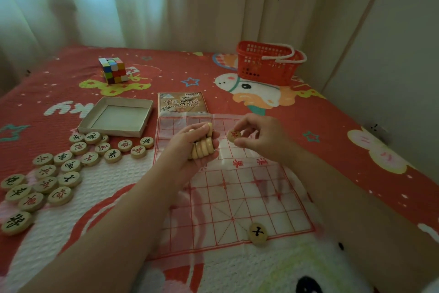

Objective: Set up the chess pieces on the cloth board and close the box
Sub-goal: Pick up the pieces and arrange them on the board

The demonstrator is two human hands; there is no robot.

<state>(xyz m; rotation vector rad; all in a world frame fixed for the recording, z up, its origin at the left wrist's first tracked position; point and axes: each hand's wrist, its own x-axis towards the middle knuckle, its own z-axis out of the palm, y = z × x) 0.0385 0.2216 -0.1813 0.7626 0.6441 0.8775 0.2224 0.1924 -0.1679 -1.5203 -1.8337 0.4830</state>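
A thin cloth board (237, 197) with a red grid lies on the bed in front of me. My left hand (190, 147) hovers over its far half and grips a stack of round wooden pieces (202, 147). To the right, my right hand (259, 135) pinches a single piece with a red character (234, 135) above the board. One piece with a black character (257, 233) rests at the board's near edge. Several loose pieces (57, 171) lie scattered on the bed to the left. The open box tray (116, 116) sits beyond them, with its printed lid (181, 102) next to it.
A colourful puzzle cube (112, 70) stands at the back left of the red patterned bedspread (332, 126). At the back right is a red plastic basket (268, 62) with white handles. Curtains hang behind the bed, and a wall runs along its right side.
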